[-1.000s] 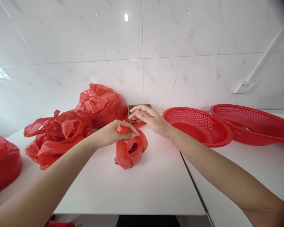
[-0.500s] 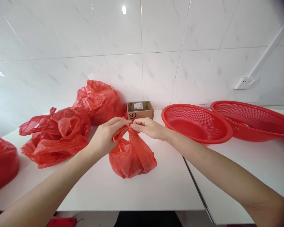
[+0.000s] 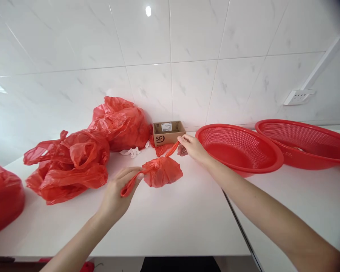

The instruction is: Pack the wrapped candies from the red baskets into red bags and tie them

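Observation:
A small red plastic bag (image 3: 163,172) with something rounded inside is stretched between my two hands above the white table (image 3: 170,223). My left hand (image 3: 121,189) is closed around one of its handles, which loops out past the fingers. The other handle is pinched in the fingertips of my right hand (image 3: 191,147), just in front of the cardboard box. Between the hands the bag's top is gathered tight. What the bag contains is hidden by the red plastic.
Two red perforated baskets, one nearer (image 3: 240,149) and one farther right (image 3: 306,145), stand on the right. More red plastic bags (image 3: 73,162) lie on the left. An open cardboard box (image 3: 169,133) and crumpled white tissue (image 3: 131,152) are near the wall.
My hands have moved apart, the left one down and leftward, the right one to the right. The handles are pulled sideways, and the bag's open top has drawn closed.

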A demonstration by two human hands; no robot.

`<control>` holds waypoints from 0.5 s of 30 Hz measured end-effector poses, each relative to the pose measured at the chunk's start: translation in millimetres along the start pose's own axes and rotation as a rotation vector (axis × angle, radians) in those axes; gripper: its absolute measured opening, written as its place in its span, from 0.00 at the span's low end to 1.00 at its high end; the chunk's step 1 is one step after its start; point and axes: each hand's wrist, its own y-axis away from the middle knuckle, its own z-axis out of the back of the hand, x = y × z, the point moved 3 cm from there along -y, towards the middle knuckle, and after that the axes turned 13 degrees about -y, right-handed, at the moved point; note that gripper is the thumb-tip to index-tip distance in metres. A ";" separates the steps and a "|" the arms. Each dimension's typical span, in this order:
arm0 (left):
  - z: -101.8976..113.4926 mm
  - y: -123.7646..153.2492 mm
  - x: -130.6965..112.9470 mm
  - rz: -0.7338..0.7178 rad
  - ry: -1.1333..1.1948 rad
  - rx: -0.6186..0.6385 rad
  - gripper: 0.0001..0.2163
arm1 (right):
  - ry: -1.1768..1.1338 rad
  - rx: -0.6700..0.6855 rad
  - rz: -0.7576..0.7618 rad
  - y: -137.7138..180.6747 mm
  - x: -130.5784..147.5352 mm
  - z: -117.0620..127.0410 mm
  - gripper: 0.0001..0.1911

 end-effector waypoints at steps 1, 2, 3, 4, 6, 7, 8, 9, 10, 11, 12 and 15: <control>-6.9 -3.3 -2.3 0.066 0.074 0.002 0.13 | -0.033 -0.021 -0.003 3.4 -0.2 -6.4 0.17; -14.0 -6.8 -5.2 0.130 0.150 0.008 0.15 | -0.057 -0.037 -0.004 6.8 -0.6 -12.3 0.17; -20.9 -10.2 -8.6 0.187 0.227 0.019 0.16 | -0.072 -0.049 -0.001 9.9 -1.4 -17.5 0.17; -27.5 -13.5 -12.0 0.237 0.301 0.031 0.17 | -0.077 -0.061 0.008 12.6 -2.9 -21.7 0.16; -38.5 -18.7 -17.8 0.317 0.416 0.043 0.19 | -0.069 -0.104 0.042 16.6 -7.9 -26.8 0.14; -43.1 -20.5 -19.6 0.336 0.443 0.036 0.19 | -0.061 -0.133 0.062 18.0 -11.8 -28.5 0.13; -47.2 -21.8 -20.6 0.333 0.444 0.022 0.18 | -0.051 -0.165 0.078 19.2 -16.7 -30.2 0.13; -51.1 -22.5 -20.9 0.305 0.416 -0.003 0.18 | -0.039 -0.197 0.090 20.3 -22.7 -32.3 0.13; -54.8 -22.5 -20.6 0.253 0.343 -0.036 0.17 | -0.023 -0.229 0.095 21.5 -29.4 -35.0 0.13; -58.8 -21.8 -19.8 0.189 0.238 -0.070 0.16 | -0.001 -0.260 0.094 22.9 -36.6 -38.4 0.13; -63.6 -20.2 -18.2 0.127 0.123 -0.096 0.15 | 0.028 -0.288 0.090 24.4 -43.9 -42.4 0.14; -80.4 -12.9 -8.6 0.042 -0.138 -0.100 0.12 | 0.135 -0.331 0.097 28.9 -63.6 -56.0 0.14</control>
